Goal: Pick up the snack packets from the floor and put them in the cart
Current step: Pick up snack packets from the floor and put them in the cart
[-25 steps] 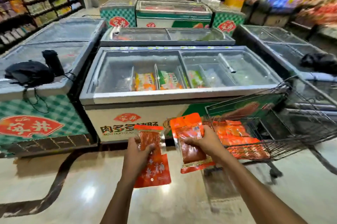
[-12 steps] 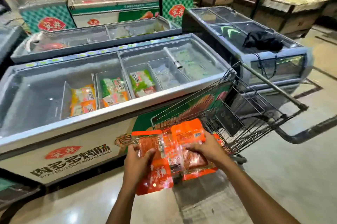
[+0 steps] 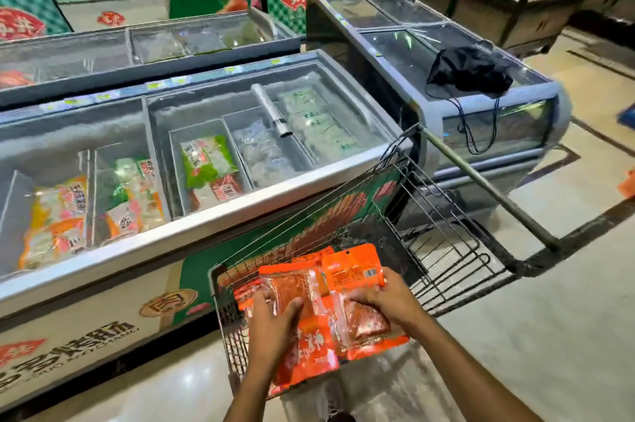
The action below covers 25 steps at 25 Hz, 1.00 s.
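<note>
Both hands are holding orange snack packets over the near end of the wire cart (image 3: 443, 239), just above packets already lying in its basket. The left hand (image 3: 271, 322) is gripping one packet (image 3: 302, 346), thumb pressed on the clear window and fingers curled round its left edge, while the right hand (image 3: 388, 297) is gripping a second packet (image 3: 357, 304) across its middle, fingers curled over the top face. The two held packets are overlapping slightly between the hands. They are looking light and thin: flat, flexible plastic pouches with a stiffer slab of snack showing through the window, so they are likely bending at the printed ends and staying flatter in the middle. The glossy film is probably slippery, so a pinch across the filled middle, as both hands are doing, seems safer than holding a sealed edge. Nothing suggests they are fragile, and a short drop into the basket should do them no harm. Counting: two packets in hand, one per hand; beyond the fingers, several more orange packets (image 3: 247, 294) are lying piled in the basket, too overlapped to count exactly. One more orange thing (image 3: 627, 184) is lying on the floor far off beyond the right hand, too cut off to identify.
</note>
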{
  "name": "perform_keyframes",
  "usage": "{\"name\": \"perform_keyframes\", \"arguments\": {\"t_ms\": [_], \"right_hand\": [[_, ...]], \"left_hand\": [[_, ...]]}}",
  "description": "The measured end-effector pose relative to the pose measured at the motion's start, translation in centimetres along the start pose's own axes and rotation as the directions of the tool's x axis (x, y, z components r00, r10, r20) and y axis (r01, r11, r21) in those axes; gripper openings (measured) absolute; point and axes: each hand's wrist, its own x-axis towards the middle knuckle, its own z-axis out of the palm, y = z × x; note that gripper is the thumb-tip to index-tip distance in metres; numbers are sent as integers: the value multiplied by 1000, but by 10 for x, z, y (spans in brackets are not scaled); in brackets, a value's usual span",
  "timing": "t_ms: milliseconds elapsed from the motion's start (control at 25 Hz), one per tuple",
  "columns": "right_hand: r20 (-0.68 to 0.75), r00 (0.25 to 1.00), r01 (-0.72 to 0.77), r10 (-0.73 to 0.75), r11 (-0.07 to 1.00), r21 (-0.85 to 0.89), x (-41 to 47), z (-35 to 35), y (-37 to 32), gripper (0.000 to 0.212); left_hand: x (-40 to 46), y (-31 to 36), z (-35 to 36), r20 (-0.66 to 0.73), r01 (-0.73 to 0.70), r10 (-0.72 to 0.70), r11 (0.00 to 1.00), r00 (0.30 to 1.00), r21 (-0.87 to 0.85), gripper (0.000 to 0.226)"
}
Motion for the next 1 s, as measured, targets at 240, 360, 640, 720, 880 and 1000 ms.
{"name": "perform_keyframes", "arguments": {"t_ms": [240,360,640,720,880,1000], "right_hand": [[26,994,-105,105,994,-1,132,-50,37,57],[-3,982,-189,190,978,92,201,-68,84,85],[42,967,-249,252,966,-77,349,-51,179,31],[75,974,-201,214,969,-146,383,-36,212,33],[52,981,-175,189,963,-204,428,-9,268,47],[49,980,-171,194,937,-306,441,4,281,52]], "left_hand": [[118,-13,87,52,66,-67,998,996,20,54],[179,-37,127,21,167,-167,986,986,19,38],[299,-134,216,-102,260,-256,965,961,27,40],[333,-186,238,-146,255,-248,966,958,32,45],[369,-211,255,-218,279,-260,959,940,58,50],[380,-222,265,-261,297,-266,951,928,88,63]]}}
